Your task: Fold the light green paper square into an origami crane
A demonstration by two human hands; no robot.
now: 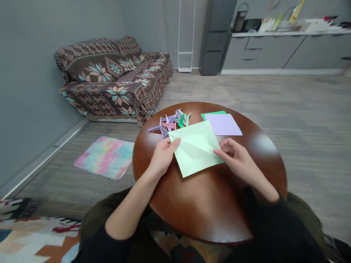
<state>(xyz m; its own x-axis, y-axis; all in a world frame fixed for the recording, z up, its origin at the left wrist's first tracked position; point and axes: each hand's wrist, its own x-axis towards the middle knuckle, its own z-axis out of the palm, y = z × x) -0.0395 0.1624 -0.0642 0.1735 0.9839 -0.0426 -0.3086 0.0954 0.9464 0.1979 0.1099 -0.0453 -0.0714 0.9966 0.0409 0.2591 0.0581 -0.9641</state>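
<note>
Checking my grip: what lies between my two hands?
Head view: a creased light green sheet; left hand gripping near one corner, right hand touching the other side.

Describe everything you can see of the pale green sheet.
The pale green sheet looks like thin, roughly square paper, opened out, with creases across its middle. It is over the round brown table, slightly askew in view. The left hand pinches it near its upper left corner; the right hand touches its right edge.
</note>
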